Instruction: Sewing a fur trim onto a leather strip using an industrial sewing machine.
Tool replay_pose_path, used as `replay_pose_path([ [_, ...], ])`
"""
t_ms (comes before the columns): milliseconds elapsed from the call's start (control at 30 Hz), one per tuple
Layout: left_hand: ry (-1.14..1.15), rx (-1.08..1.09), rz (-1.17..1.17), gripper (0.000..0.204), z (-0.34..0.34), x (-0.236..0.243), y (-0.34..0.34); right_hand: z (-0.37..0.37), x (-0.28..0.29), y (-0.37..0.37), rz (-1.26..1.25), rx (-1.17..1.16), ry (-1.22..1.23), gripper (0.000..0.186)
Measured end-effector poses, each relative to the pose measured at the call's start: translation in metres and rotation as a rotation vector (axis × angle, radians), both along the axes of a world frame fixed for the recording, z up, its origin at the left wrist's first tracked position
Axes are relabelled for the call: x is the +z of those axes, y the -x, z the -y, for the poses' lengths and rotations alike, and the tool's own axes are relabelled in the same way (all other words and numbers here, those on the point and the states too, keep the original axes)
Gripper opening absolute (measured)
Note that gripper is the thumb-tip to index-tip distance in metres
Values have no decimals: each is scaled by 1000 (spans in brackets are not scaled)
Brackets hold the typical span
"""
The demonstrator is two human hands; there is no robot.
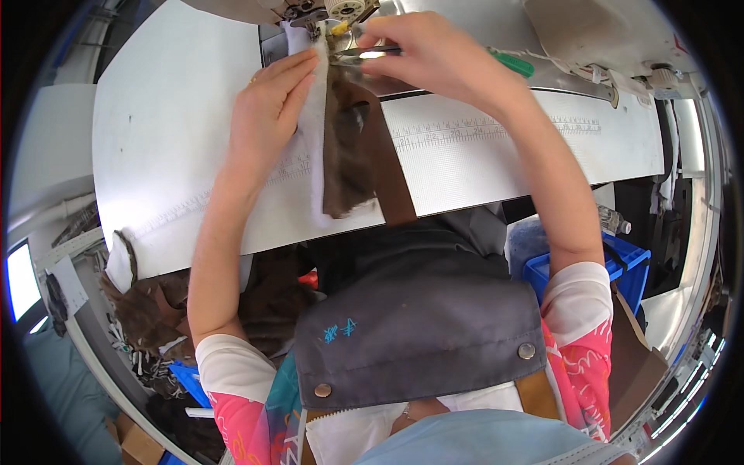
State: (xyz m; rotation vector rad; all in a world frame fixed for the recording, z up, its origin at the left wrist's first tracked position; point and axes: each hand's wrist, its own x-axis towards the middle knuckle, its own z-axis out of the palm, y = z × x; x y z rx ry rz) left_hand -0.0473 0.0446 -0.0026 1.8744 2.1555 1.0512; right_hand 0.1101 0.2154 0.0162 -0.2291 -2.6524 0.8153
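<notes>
Under the sewing machine's presser foot [314, 32] lies a strip of brown fur fabric [347, 147] with a white layer [314, 170] along its left side. My left hand [271, 105] rests on that white edge, its fingers stretched out flat just short of the foot. A smooth brown band [394, 174] runs down the fabric's right side. In my right hand [422, 58], closed fingers grip slim dark tweezers [380, 51]. The tweezers' tips point left and touch or nearly touch the fabric's edge by the foot.
A white sewing table [170, 124] with printed ruler scales spreads both ways. Behind my right wrist lies a green-handled tool [513, 63]. Brown fur pieces [167, 306] are heaped below the table at left. A blue crate [632, 267] and a clear bottle [614, 221] are at lower right.
</notes>
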Motion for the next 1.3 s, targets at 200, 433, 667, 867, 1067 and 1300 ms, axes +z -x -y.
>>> replay_pose_path([
  [200,-100,163,-49,22,1,-11,-23,19,-7,-69,121,-332,-294,21],
  [433,-137,116,59,23,3,-12,-12,44,-6,-46,-115,-250,-137,25],
  [667,-130,237,474,30,29,-2,-43,99,-11,-75,-84,-17,-213,36],
  [867,-86,253,525,33,28,0,-74,141,-27,-78,-37,19,-579,40],
  [1067,27,161,438,35,32,0,-59,144,-12,-82,107,115,-797,43],
  [1300,103,158,-71,39,34,-7,-69,168,-28,-95,52,208,-554,47],
])
